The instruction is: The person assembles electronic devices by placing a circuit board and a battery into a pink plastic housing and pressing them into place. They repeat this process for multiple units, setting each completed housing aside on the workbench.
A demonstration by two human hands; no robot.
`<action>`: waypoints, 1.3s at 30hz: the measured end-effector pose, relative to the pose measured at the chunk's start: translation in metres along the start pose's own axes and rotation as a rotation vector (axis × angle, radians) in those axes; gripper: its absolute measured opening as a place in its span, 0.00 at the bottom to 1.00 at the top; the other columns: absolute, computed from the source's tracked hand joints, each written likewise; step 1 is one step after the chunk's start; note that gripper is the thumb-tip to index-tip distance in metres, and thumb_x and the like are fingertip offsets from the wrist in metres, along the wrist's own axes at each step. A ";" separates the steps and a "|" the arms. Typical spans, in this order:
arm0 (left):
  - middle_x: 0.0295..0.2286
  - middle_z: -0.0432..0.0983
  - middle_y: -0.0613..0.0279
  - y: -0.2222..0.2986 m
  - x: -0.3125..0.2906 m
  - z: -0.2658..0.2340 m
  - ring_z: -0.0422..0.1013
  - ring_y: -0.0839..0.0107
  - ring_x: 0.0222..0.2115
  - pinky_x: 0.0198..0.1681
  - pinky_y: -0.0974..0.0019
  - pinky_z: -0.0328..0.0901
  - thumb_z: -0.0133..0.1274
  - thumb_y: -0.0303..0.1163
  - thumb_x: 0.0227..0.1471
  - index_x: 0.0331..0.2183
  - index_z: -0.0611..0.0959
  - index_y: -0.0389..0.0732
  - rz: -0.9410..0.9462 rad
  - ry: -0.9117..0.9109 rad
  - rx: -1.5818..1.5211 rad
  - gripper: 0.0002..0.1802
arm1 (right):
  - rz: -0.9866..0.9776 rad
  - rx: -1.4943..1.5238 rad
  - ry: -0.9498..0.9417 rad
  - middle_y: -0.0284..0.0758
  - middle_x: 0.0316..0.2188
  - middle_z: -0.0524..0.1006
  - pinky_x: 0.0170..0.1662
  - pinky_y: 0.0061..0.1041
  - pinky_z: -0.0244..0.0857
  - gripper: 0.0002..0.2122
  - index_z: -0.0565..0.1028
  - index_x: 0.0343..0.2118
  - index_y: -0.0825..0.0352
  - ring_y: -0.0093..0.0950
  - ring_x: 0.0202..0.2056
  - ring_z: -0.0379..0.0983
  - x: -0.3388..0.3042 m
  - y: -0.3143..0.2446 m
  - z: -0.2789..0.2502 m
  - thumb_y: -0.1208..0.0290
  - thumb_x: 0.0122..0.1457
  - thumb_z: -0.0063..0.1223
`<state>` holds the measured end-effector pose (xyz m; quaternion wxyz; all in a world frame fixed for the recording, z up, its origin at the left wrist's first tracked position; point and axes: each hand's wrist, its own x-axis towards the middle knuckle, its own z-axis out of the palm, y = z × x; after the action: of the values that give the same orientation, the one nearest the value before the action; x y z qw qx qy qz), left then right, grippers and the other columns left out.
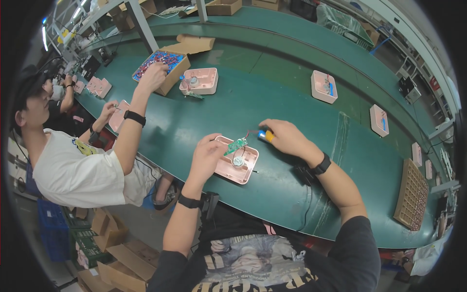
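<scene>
A pink plastic shell lies on the green belt in front of me, with a round part inside it. My left hand rests on the shell's left edge and pinches a small green circuit board above it. My right hand is closed around a small blue and yellow part just right of the shell. Thin red wires run from that part toward the board.
A co-worker in a white shirt sits at my left, one hand reaching into a cardboard box of red and blue parts. More pink shells lie along the belt. A brown grid tray stands at right.
</scene>
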<state>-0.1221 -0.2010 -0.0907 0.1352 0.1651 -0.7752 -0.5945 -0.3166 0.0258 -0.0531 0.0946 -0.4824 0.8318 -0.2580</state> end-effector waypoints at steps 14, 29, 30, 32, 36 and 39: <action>0.56 0.77 0.50 0.004 0.000 -0.007 0.73 0.58 0.55 0.60 0.59 0.65 0.63 0.31 0.57 0.39 0.90 0.35 0.206 0.012 0.184 0.11 | -0.549 0.001 0.091 0.40 0.48 0.82 0.50 0.38 0.77 0.12 0.83 0.42 0.66 0.40 0.46 0.81 0.002 -0.037 0.012 0.70 0.57 0.68; 0.50 0.79 0.49 0.002 -0.049 0.012 0.69 0.49 0.58 0.71 0.39 0.50 0.61 0.30 0.47 0.55 0.83 0.38 0.215 0.035 0.339 0.30 | -0.666 -0.237 0.349 0.41 0.48 0.84 0.46 0.35 0.79 0.11 0.81 0.41 0.69 0.40 0.44 0.84 0.002 -0.041 -0.003 0.76 0.55 0.67; 0.49 0.80 0.50 0.003 -0.049 0.013 0.69 0.50 0.58 0.72 0.38 0.49 0.61 0.31 0.48 0.54 0.83 0.39 0.203 0.017 0.316 0.29 | -0.574 -0.090 0.239 0.41 0.49 0.84 0.48 0.36 0.79 0.11 0.81 0.41 0.69 0.41 0.46 0.83 0.003 -0.043 -0.003 0.76 0.55 0.66; 0.49 0.80 0.50 0.000 -0.052 0.016 0.69 0.51 0.58 0.72 0.37 0.48 0.62 0.31 0.48 0.54 0.83 0.39 0.178 0.003 0.282 0.29 | -0.370 0.193 0.019 0.41 0.50 0.83 0.52 0.38 0.77 0.10 0.80 0.41 0.68 0.42 0.50 0.81 0.004 -0.047 -0.002 0.77 0.57 0.65; 0.47 0.82 0.53 -0.007 -0.057 0.023 0.71 0.54 0.56 0.72 0.38 0.48 0.63 0.32 0.48 0.52 0.84 0.40 0.259 0.009 0.311 0.27 | -0.352 0.299 -0.194 0.40 0.52 0.82 0.58 0.40 0.72 0.09 0.80 0.42 0.67 0.43 0.56 0.77 0.004 -0.059 -0.004 0.77 0.58 0.63; 0.44 0.83 0.57 0.001 -0.059 0.021 0.74 0.55 0.53 0.72 0.38 0.49 0.65 0.33 0.47 0.50 0.84 0.40 0.277 0.035 0.242 0.26 | -0.338 0.232 -0.259 0.40 0.53 0.81 0.59 0.40 0.70 0.09 0.80 0.42 0.68 0.42 0.57 0.75 0.003 -0.068 -0.008 0.77 0.58 0.63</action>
<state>-0.0773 -0.1584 -0.0962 0.2084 0.0822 -0.8539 -0.4697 -0.2701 -0.0015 -0.0103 0.2106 -0.6297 0.6850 -0.2999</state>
